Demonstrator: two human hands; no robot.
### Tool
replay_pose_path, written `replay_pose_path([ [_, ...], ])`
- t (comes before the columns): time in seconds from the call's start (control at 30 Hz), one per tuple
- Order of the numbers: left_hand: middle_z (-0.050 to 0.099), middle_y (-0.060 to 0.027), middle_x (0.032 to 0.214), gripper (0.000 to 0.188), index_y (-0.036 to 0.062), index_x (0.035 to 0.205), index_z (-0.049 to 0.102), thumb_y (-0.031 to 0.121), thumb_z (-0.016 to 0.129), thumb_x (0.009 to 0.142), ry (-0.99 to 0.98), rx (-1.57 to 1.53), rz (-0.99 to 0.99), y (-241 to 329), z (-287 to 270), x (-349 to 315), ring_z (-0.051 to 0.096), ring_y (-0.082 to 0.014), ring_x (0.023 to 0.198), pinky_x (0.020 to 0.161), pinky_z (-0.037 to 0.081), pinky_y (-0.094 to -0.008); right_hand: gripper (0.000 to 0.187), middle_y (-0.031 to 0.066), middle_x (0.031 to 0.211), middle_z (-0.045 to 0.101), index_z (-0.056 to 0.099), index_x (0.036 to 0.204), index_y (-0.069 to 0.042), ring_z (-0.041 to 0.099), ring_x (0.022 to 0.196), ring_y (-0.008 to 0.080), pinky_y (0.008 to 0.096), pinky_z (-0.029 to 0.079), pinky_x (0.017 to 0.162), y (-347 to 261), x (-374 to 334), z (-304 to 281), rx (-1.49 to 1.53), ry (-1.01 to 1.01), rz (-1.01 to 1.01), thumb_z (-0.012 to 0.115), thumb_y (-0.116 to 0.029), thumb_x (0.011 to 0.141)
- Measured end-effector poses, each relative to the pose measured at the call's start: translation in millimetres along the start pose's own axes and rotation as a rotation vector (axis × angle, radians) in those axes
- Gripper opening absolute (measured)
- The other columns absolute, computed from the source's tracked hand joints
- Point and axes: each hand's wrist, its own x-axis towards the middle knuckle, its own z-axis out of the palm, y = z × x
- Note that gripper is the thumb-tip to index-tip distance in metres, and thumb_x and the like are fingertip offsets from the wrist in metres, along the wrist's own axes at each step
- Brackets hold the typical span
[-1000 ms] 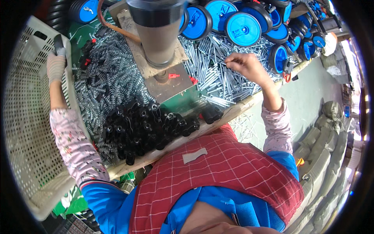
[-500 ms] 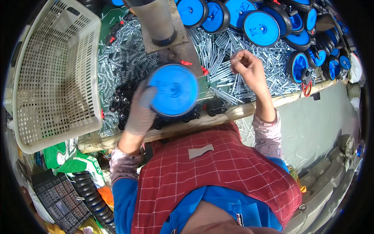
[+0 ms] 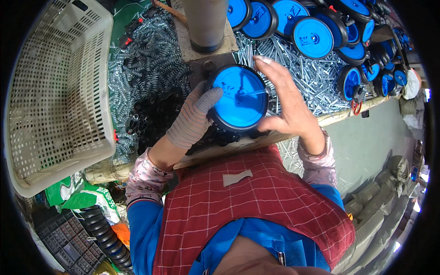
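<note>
Blue and black, the wheel (image 3: 238, 114) sat in the left hand (image 3: 193, 117) I guided from afar; right of that grip, a metal pin (image 3: 255, 93) jutted from the hub toward the wide-spread right hand (image 3: 288, 101); pin-fitting, I judged, calling for a steady wheel.

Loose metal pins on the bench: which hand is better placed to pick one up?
Likely the right hand: it is open near the metal pins, while the gloved left hand grips the blue wheel.

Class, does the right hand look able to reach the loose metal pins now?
Probably yes: the right hand is open beside the held blue wheel, and metal pins lie largely uncovered nearby.
</note>
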Motion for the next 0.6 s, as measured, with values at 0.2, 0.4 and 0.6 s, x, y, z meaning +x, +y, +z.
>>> replay_pose_path([
  [0.2,0.053,-0.02,0.143,0.065,-0.0055,0.145,0.04,0.03,0.064,0.096,-0.168,-0.362,-0.137,0,12,2,0.056,-0.0291,0.128,0.111,0.046,-0.0428,0.105,0.02,0.155,0.038,0.042,0.152,-0.011,0.041,0.14,0.0409,0.0583,0.034,0.112,-11,-28,-5,-0.178,-0.304,0.023,0.074,-0.064,0.067],
  [0.4,0.055,-0.0199,0.141,0.057,-0.004,0.142,0.045,0.029,0.059,0.099,-0.283,-0.314,-0.159,7,30,13,0.057,-0.0283,0.128,0.111,0.047,-0.0425,0.096,0.0224,0.157,0.034,0.053,0.145,-0.016,0.039,0.142,0.0424,0.0576,0.035,0.112,-14,-45,-23,-0.153,0.067,-0.076,0.086,-0.047,0.061],
  [0.6,0.053,-0.0222,0.139,0.071,-0.0058,0.143,0.041,0.047,0.056,0.1,-0.362,-0.258,-0.203,10,53,15,0.057,-0.0292,0.127,0.108,0.05,-0.0433,0.07,0.0134,0.134,0.062,0.062,0.132,-0.007,0.058,0.128,0.0276,0.053,0.038,0.113,4,-65,-27,-0.322,-0.057,-0.021,0.085,-0.034,0.071],
])
